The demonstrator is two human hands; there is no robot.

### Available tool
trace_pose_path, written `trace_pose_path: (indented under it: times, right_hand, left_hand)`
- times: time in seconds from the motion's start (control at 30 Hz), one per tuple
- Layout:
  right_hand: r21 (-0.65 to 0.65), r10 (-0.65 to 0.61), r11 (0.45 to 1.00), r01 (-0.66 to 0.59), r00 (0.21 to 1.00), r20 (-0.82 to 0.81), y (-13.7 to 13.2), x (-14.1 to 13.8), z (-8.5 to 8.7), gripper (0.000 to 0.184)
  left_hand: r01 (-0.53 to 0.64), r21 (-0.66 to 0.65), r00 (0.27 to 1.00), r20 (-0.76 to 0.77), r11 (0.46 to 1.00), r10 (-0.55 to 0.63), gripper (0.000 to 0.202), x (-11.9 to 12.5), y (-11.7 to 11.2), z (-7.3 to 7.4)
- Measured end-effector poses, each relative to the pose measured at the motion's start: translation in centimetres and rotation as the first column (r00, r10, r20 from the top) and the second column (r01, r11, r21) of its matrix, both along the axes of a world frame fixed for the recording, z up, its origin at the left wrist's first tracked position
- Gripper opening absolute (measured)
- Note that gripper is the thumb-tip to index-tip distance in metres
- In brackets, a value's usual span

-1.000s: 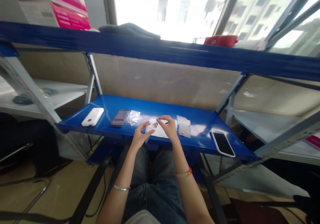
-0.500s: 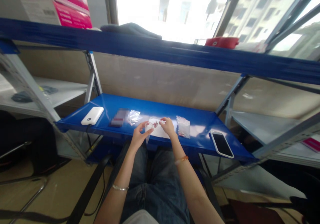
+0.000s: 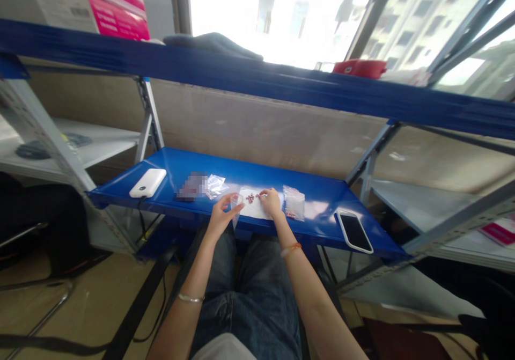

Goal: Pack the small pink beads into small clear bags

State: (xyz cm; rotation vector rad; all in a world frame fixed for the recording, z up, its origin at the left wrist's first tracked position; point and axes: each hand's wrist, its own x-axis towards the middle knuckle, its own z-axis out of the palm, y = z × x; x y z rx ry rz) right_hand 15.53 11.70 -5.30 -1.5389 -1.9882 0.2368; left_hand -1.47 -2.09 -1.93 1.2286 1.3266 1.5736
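My left hand [image 3: 219, 218] is closed on a small clear plastic bag [image 3: 235, 203], pinching it near its mouth, which gapes toward the right. Several tiny dark-red pieces [image 3: 250, 198], too small to name, lie in a loose cluster on a white sheet [image 3: 257, 211]. At the right side of this cluster is my right hand [image 3: 272, 203], thumb and fingertips drawn together; whatever is between them is too small to make out. Just right of that hand lies another clear bag [image 3: 294, 201], with reddish bits along its lower edge.
On the blue shelf [image 3: 225, 162] a white power bank [image 3: 147, 183] with a cable lies at left, beside a blurred dark packet [image 3: 192, 186] and crumpled clear bags [image 3: 216, 185]. A phone [image 3: 354, 231] lies at right. Metal posts and an upper blue beam [image 3: 257, 75] frame the space.
My left hand has drawn slightly left with the bag, whose mouth now shows rounder and apart from the pieces. My right hand stays beside the cluster, its fingers slightly shifted. The view tilts slightly.
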Motion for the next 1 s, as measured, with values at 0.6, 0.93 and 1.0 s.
trace_pose_path:
  times: [0.6, 0.93, 1.0]
  right_hand:
    - [0.147, 0.517, 0.855, -0.498, 0.789, -0.332, -7.9, -2.3, 8.2, 0.016]
    - [0.043, 0.172, 0.985, -0.169, 0.981, -0.093, -1.8, -0.3, 2.5, 0.029]
    - [0.010, 0.144, 0.990, -0.144, 0.990, 0.008, -1.2, 0.0, 1.1, 0.036]
  left_hand:
    - [0.032, 0.016, 0.997, -0.069, 0.999, -0.031, 0.051, 0.2, -0.2, 0.2]
    - [0.017, 0.028, 0.999, -0.039, 0.999, -0.016, 0.048, 0.2, 0.1, -0.3]
    - [0.011, 0.029, 1.000, -0.027, 1.000, -0.010, 0.048, 0.2, 0.1, -0.3]
